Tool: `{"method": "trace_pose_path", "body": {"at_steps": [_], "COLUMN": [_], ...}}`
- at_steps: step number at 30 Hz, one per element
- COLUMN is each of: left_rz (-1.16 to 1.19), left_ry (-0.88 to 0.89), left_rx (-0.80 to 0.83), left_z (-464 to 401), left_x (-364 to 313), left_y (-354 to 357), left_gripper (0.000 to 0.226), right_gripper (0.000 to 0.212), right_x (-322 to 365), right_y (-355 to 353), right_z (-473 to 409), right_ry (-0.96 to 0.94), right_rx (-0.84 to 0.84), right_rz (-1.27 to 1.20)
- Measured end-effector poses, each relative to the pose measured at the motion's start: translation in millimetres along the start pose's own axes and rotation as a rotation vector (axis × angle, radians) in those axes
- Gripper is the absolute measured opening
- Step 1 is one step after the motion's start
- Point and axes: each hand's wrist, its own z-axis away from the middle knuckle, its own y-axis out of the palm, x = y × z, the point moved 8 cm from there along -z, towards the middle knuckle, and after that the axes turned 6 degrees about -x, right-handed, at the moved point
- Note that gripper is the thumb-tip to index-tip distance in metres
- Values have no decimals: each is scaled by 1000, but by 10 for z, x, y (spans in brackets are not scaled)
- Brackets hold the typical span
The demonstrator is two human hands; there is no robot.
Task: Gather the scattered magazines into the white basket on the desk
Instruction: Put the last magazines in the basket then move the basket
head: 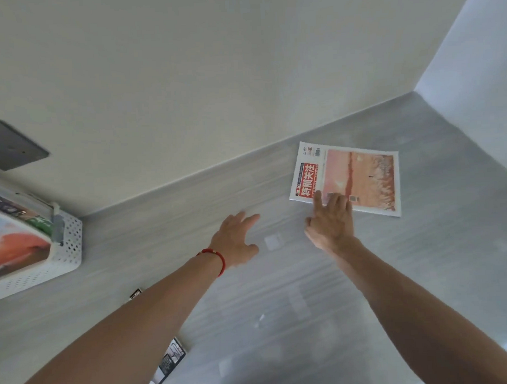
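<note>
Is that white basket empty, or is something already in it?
Not empty: the white basket already holds magazines, standing above its rim.

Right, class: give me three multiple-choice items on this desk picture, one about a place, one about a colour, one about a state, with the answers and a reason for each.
1. Where is the white basket?
A. far left of the desk
B. right corner
C. on the floor

2. What colour is the bracelet on the left wrist?
A. blue
B. red
C. green

3. How is the pink-covered magazine?
A. standing in the basket
B. lifted in the air
C. flat on the desk, right hand fingers on its near edge

Answers: A, it sits at the left edge; B, the band is red; C, it lies flat under the fingertips.
</note>
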Motion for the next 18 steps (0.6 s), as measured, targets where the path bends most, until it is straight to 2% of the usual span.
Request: {"method": "trace_pose_path", "body": {"at_steps": [2, 4, 6, 8, 10, 13, 16, 18], "left_rz": [-54, -82, 2, 181, 355, 568, 844, 1007], "left_ry": [-52, -111, -224, -367, -472, -539, -570, -625], "left_rx": [12, -28, -164, -258, -240, -215, -180, -162], "left_z": [13, 68, 202, 400, 533, 570, 518, 513], "left_x": [75, 138, 227, 329, 379, 325, 210, 186], "left_y": [55, 56, 28, 75, 242, 396, 475, 502], "left_gripper": [81, 75, 63, 54, 52, 45, 36, 47], "right_gripper": [74, 65, 46, 32, 37, 63, 51, 42], "right_x": [341, 637, 855, 919, 729, 306, 344, 473], "right_y": [-6, 23, 43, -9, -80, -13, 67, 57], "right_z": [368, 648, 767, 698, 436, 170, 293, 479], "right_ry": [-70, -174, -330, -402, -296, -23, 24, 32], "right_rx": [-16, 7, 62, 151, 106, 105, 104, 59], "right_rz": [-33, -83, -224, -416, -474, -325, -268, -237]}}
